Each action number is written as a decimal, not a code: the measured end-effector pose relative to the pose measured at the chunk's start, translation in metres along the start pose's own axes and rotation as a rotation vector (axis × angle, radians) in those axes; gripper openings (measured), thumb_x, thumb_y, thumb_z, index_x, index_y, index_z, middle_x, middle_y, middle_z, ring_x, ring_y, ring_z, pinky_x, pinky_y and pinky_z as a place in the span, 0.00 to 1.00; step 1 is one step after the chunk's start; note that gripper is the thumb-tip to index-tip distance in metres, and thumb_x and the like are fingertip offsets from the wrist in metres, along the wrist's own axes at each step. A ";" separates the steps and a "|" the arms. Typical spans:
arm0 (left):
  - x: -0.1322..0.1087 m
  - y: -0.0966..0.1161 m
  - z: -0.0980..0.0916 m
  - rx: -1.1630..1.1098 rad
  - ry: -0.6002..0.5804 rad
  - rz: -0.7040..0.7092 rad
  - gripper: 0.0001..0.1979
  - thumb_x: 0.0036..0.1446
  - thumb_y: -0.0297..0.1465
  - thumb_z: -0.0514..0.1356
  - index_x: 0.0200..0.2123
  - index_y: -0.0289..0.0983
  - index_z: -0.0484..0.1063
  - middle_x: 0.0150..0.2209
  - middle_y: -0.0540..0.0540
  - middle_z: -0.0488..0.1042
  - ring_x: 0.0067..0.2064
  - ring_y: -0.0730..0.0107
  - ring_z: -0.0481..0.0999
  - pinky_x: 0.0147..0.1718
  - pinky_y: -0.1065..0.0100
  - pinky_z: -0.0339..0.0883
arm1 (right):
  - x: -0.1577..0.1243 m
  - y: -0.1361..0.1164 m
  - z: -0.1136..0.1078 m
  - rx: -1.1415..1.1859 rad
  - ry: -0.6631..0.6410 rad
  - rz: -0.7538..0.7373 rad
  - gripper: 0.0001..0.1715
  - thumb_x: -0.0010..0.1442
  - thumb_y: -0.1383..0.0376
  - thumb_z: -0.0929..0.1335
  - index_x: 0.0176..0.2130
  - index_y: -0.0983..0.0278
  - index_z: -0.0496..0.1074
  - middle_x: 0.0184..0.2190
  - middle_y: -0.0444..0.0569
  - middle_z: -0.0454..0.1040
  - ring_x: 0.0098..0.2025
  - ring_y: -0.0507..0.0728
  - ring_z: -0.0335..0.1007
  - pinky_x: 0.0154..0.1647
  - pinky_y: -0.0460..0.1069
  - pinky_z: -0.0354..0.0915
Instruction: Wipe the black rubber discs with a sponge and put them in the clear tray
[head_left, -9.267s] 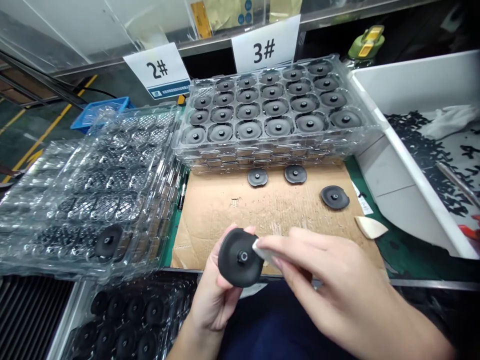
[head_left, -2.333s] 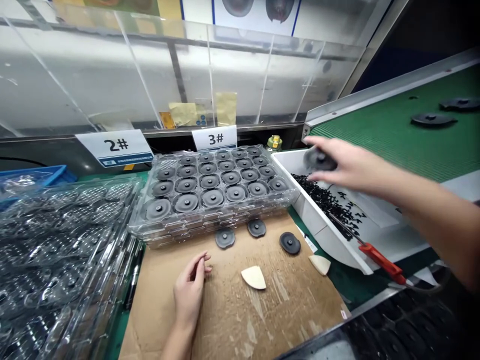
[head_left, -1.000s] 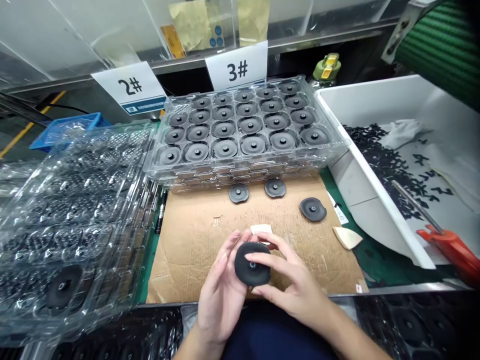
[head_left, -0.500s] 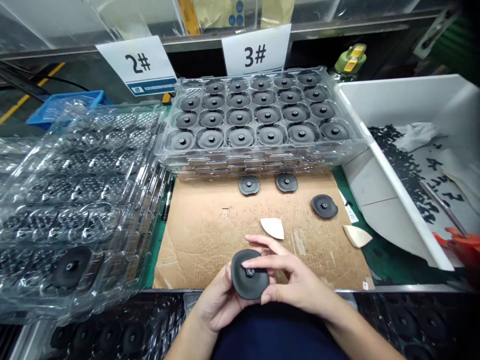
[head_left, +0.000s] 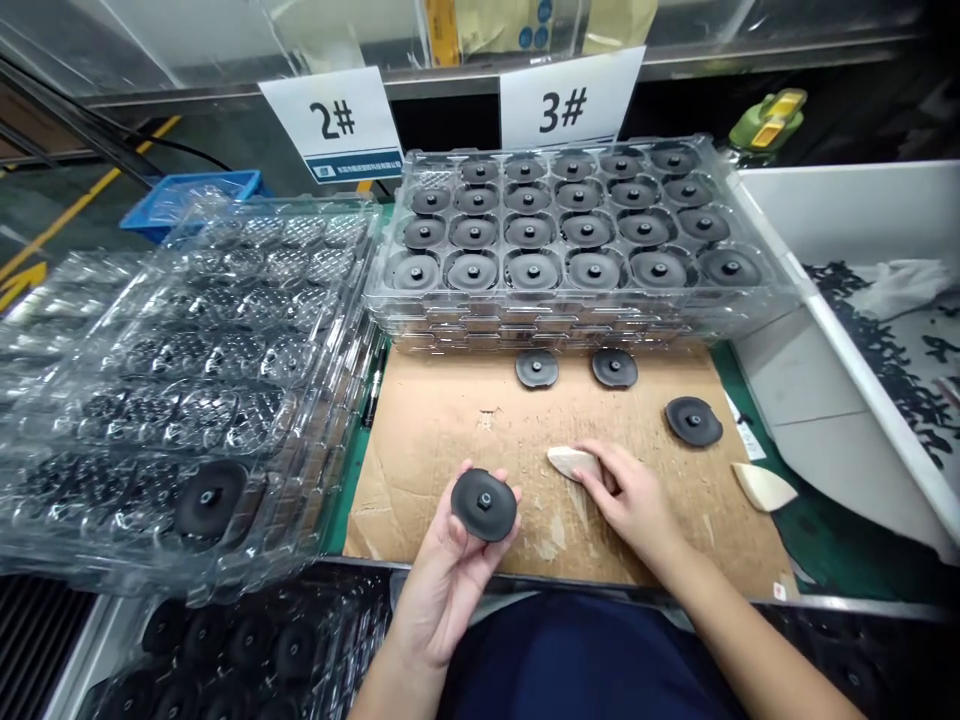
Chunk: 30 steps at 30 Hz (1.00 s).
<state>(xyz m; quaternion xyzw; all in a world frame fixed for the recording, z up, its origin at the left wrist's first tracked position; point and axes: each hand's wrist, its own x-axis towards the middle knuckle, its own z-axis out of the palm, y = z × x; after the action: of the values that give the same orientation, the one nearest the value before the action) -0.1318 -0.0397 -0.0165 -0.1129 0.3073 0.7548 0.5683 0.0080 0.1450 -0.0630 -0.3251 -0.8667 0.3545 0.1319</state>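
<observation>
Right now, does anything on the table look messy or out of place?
Yes. Three loose discs lie on the cardboard in front of the filled tray, not in its pockets. The cardboard looks scuffed, and creased at its near left corner. The left hand holds a fourth disc.

Head-worn view, forward and down, close above left hand [head_left: 448,572] and cardboard sheet [head_left: 450,420].

Right hand [head_left: 628,492] is off the black disc [head_left: 484,504] now, fingers on the pale wedge [head_left: 574,463]. Left hand [head_left: 450,570] holds the disc alone.
</observation>
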 end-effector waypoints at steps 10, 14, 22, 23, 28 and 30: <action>0.006 -0.016 0.031 0.157 0.058 0.118 0.29 0.48 0.33 0.63 0.55 0.44 0.61 0.52 0.44 0.69 0.53 0.63 0.67 0.48 0.68 0.64 | 0.002 -0.119 -0.035 0.258 -0.089 -0.253 0.17 0.61 0.69 0.59 0.51 0.61 0.64 0.43 0.47 0.70 0.42 0.52 0.67 0.43 0.47 0.64; 0.004 -0.019 0.034 0.205 0.063 0.159 0.30 0.45 0.35 0.65 0.54 0.45 0.63 0.48 0.46 0.72 0.47 0.67 0.72 0.41 0.74 0.68 | 0.004 -0.136 -0.043 0.182 -0.312 -0.302 0.14 0.61 0.70 0.60 0.44 0.61 0.68 0.36 0.45 0.72 0.37 0.51 0.68 0.38 0.46 0.65; -0.004 -0.012 0.042 0.232 0.107 0.117 0.29 0.37 0.38 0.68 0.46 0.44 0.70 0.48 0.47 0.73 0.49 0.61 0.70 0.44 0.69 0.67 | -0.006 -0.138 -0.049 0.322 -0.346 -0.324 0.16 0.60 0.73 0.60 0.47 0.61 0.66 0.40 0.43 0.71 0.42 0.49 0.67 0.44 0.44 0.62; -0.004 -0.012 0.043 0.233 0.115 0.124 0.29 0.37 0.38 0.68 0.46 0.44 0.70 0.48 0.47 0.72 0.49 0.61 0.70 0.43 0.70 0.68 | -0.005 -0.138 -0.050 0.317 -0.357 -0.313 0.16 0.60 0.73 0.60 0.46 0.61 0.67 0.39 0.42 0.71 0.41 0.49 0.67 0.44 0.43 0.62; -0.005 -0.014 0.048 0.258 0.103 0.087 0.26 0.42 0.35 0.67 0.47 0.43 0.70 0.45 0.47 0.74 0.49 0.61 0.71 0.46 0.68 0.66 | -0.001 -0.139 -0.048 0.274 -0.081 -0.344 0.18 0.62 0.69 0.58 0.51 0.65 0.64 0.42 0.49 0.70 0.44 0.53 0.66 0.47 0.48 0.62; -0.008 -0.012 0.047 0.235 0.098 0.077 0.25 0.41 0.35 0.67 0.46 0.45 0.70 0.47 0.48 0.73 0.50 0.62 0.70 0.47 0.68 0.66 | -0.008 -0.136 -0.055 0.311 -0.205 -0.369 0.18 0.62 0.70 0.59 0.51 0.63 0.64 0.42 0.47 0.71 0.43 0.52 0.67 0.45 0.46 0.63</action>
<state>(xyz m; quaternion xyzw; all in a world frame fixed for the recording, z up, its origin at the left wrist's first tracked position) -0.1097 -0.0165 0.0202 -0.0705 0.4250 0.7284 0.5328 -0.0240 0.0960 0.0716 -0.0996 -0.8554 0.4843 0.1544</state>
